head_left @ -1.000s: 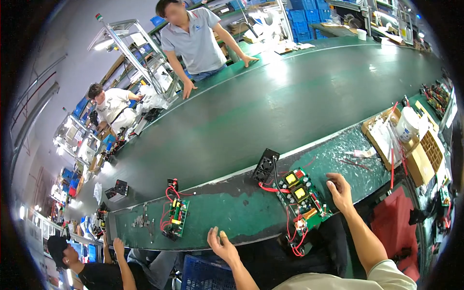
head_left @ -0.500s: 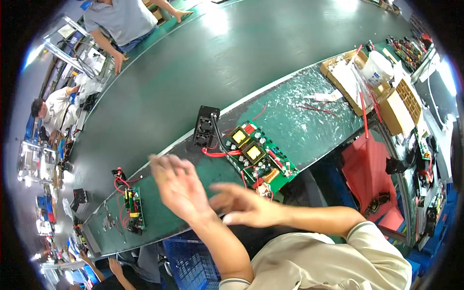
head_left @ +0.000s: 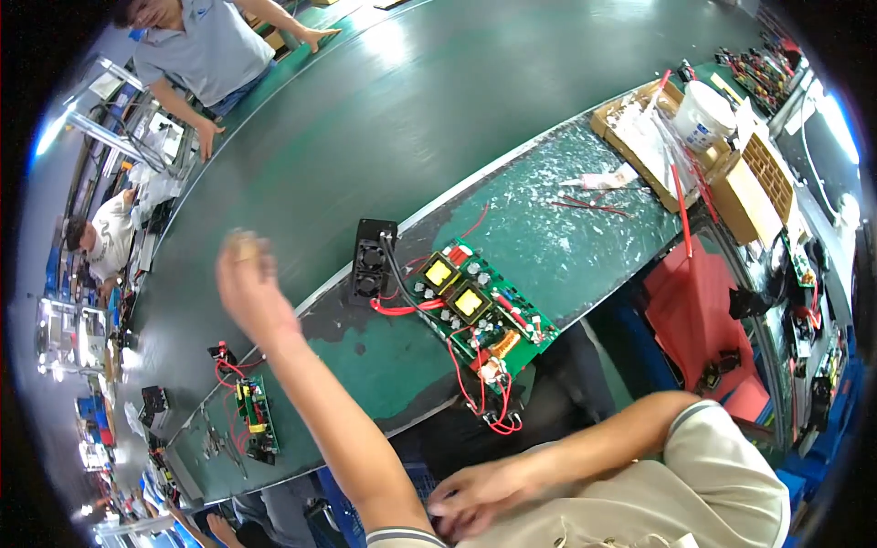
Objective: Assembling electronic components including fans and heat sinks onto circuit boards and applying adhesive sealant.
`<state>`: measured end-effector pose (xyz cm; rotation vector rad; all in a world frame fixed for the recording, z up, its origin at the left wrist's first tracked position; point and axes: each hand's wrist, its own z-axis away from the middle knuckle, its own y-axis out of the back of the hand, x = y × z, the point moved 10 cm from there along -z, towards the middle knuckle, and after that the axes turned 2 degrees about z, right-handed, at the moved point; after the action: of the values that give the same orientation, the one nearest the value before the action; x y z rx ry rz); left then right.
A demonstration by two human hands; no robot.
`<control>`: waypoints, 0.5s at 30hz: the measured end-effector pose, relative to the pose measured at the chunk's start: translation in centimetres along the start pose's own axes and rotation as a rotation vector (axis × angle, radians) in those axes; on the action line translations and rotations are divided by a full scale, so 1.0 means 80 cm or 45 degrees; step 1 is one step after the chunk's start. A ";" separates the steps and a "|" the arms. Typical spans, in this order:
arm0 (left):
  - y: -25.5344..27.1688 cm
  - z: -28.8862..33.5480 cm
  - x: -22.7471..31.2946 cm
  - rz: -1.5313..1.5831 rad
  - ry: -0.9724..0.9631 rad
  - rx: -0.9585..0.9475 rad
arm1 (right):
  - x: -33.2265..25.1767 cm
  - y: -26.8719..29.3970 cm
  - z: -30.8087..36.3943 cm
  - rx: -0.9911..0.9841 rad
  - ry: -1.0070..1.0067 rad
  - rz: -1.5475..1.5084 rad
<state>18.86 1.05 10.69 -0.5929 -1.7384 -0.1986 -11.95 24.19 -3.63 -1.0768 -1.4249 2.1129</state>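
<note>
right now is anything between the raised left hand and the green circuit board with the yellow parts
Nothing visible blocks it. The left hand is raised in the air over the dark belt, empty as far as the blur shows. The board lies to its right on the green bench, with only the black fan near that line.

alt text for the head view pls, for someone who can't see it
A person's left hand is raised above a long green workbench, while the right hand rests against their own chest. Ahead lies a green circuit board with red wires, joined to a small black fan. Another person leans on the far side of a wide dark conveyor belt.
</note>
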 end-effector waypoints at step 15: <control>-0.054 0.107 -0.122 -0.651 0.198 -0.707 | -0.391 0.169 0.331 1.945 0.747 2.727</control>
<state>10.79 -1.67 -0.03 -0.4952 -1.6518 -1.0828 -10.75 -18.63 1.39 -1.9615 2.3492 1.8727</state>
